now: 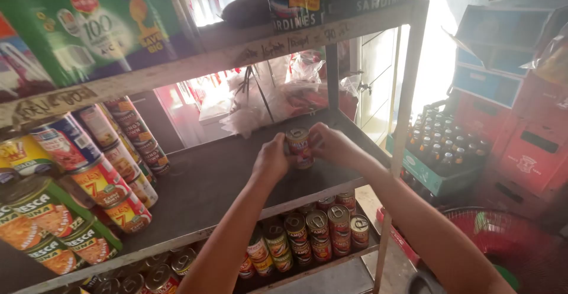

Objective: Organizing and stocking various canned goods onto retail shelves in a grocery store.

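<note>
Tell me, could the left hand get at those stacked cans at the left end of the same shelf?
Probably yes: bare shelf lies between the left hand and the stacked cans, though it now grips a can with the right hand.

You have one small round tin can with a red and yellow label (299,146) between your two hands. It stands roughly upright, tipped a little, so its dull metal top faces up toward you. It sits low over the dark middle shelf board (whether its base touches the board you cannot tell), toward the right rear part of that shelf, near the upright post.
</note>
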